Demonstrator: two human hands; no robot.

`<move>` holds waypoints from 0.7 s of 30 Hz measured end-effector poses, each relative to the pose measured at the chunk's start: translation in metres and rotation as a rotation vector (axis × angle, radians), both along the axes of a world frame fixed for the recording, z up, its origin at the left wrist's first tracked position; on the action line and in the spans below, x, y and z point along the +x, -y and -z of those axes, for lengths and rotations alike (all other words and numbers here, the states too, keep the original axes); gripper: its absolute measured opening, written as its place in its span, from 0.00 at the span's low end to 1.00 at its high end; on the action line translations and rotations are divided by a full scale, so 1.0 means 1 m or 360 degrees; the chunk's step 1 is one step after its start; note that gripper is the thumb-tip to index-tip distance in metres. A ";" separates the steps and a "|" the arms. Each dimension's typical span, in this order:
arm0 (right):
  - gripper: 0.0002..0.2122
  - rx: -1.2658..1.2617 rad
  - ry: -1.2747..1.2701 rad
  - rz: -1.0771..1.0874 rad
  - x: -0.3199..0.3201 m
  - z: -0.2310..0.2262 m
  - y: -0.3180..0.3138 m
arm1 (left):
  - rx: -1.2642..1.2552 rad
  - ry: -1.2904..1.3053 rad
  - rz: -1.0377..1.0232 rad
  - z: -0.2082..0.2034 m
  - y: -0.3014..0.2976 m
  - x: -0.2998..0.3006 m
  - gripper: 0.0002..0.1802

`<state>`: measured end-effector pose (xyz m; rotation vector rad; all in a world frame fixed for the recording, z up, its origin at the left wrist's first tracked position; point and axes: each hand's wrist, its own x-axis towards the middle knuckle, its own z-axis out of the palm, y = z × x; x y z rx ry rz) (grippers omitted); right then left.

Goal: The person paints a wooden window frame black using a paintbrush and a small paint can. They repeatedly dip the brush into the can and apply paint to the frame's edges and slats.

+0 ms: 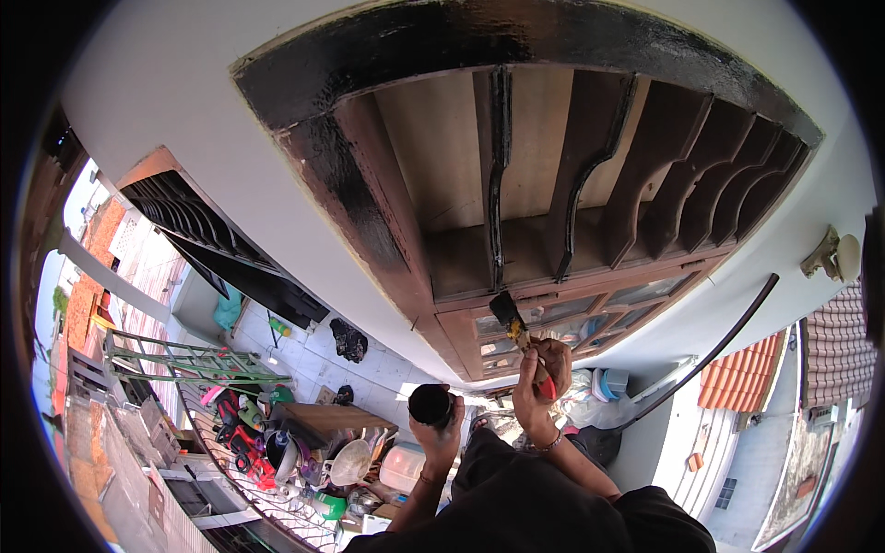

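Note:
My left hand [442, 441] is wrapped round a small round container [430, 405] that looks black across its top. In my right hand [544, 380] is a paintbrush [505, 311] with a red handle. Its bristles are black and point up toward the lower rail of a brown wooden window frame [431, 43]. Glossy black coats the frame's arched top and part of its left side. Two curved slats [499, 166] have shiny black front edges, while the slats [687, 184] farther right are still brown. Whether the bristles touch the wood I cannot tell.
Glass panes [636, 293] sit below the slats. A second window [207, 221] with dark slats is at the left. Below stand a green metal ladder [198, 364], a heap of household goods [350, 463] and a railing. A black pipe [710, 359] slants at the right, near tiled roofs [742, 373].

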<state>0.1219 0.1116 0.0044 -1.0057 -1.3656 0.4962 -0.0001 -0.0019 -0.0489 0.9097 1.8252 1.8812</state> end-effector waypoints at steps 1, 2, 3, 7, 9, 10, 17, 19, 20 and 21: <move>0.04 -0.0048 -0.0043 0.0027 0.004 -0.005 -0.001 | 0.0006 0.0019 0.0011 0.000 0.000 0.002 0.16; 0.03 -0.0007 -0.0102 0.0054 0.005 0.002 -0.007 | -0.0023 -0.0136 0.0001 -0.005 -0.001 0.002 0.17; 0.03 0.0065 -0.0043 0.0010 0.003 0.000 -0.011 | -0.0051 -0.0046 0.0025 -0.005 0.000 0.003 0.17; 0.04 0.0202 0.0000 -0.0092 -0.005 -0.002 -0.014 | -0.0047 0.0086 0.0041 -0.014 0.000 0.011 0.15; 0.06 0.0142 -0.0068 -0.0059 0.004 -0.001 -0.008 | -0.0010 0.0002 0.0013 -0.015 0.002 0.013 0.15; 0.06 0.0222 0.0012 0.0022 0.008 -0.002 -0.010 | 0.0012 -0.0069 0.0003 -0.012 0.001 0.011 0.15; 0.06 0.0252 0.0156 -0.0087 0.006 -0.001 -0.008 | -0.0014 -0.0077 0.0040 -0.016 0.001 0.012 0.18; 0.07 0.0304 0.0075 -0.0101 0.004 -0.002 -0.014 | -0.0055 -0.0288 0.0018 -0.013 0.000 0.005 0.19; 0.08 0.0321 0.0110 -0.0131 0.004 -0.008 -0.017 | -0.0034 -0.0196 0.0031 -0.011 -0.001 0.005 0.19; 0.08 0.0339 0.0145 -0.0163 0.005 -0.011 -0.017 | -0.0053 -0.0152 0.0027 -0.011 0.001 0.007 0.17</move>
